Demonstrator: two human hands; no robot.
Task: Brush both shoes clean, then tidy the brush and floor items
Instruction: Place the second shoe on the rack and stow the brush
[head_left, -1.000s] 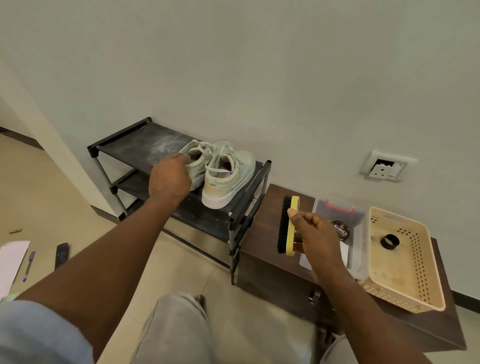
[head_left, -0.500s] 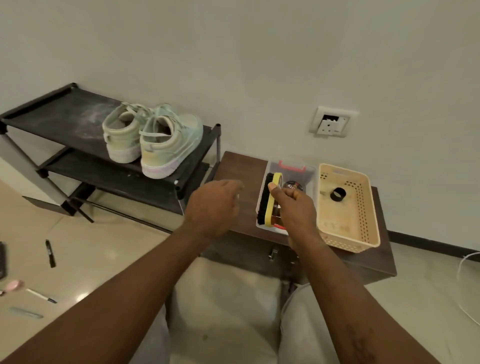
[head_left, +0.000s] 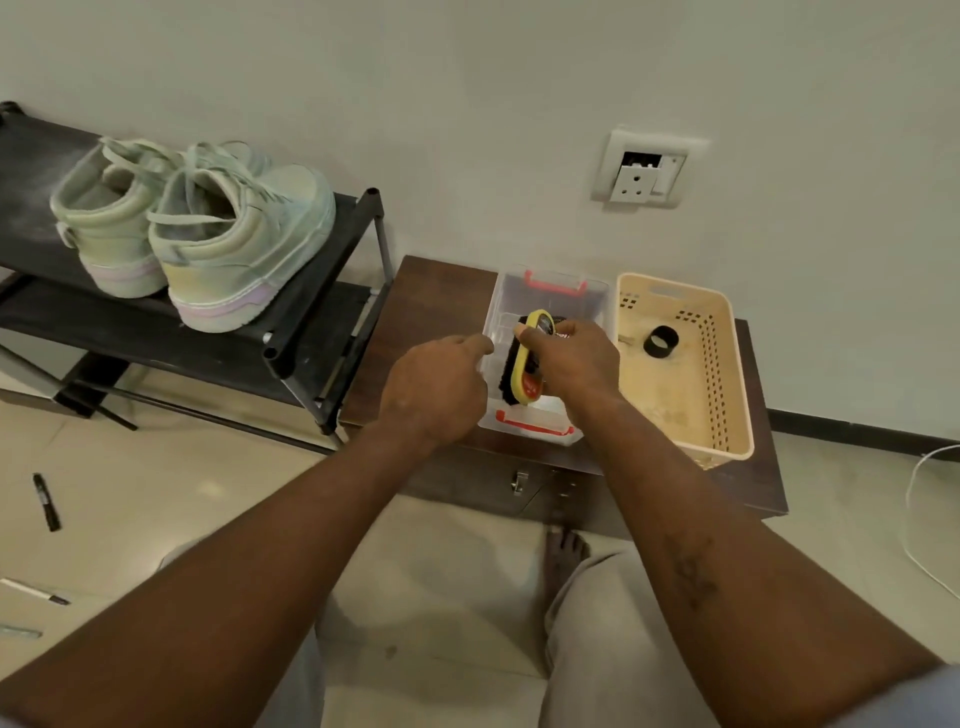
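Two pale green shoes, the left shoe (head_left: 106, 221) and the right shoe (head_left: 244, 239), stand side by side on the top shelf of a black shoe rack (head_left: 306, 343). My right hand (head_left: 569, 358) grips a yellow-backed brush (head_left: 524, 364) with black bristles, held on its edge inside a clear plastic box (head_left: 537, 423) with red clips. My left hand (head_left: 434, 384) touches the box's left rim with its fingers bent. A tin in the box is mostly hidden behind my right hand.
The clear box sits on a low dark wooden cabinet (head_left: 436, 296), beside a cream perforated basket (head_left: 727, 374) holding a black ring (head_left: 661, 341). A black marker (head_left: 47, 501) and pens (head_left: 36, 592) lie on the tiled floor at left. A white cable (head_left: 922, 499) runs at right.
My left hand left the shoes and came over to the clear box. My right hand lowered the brush into the box. The view swung right and closer.
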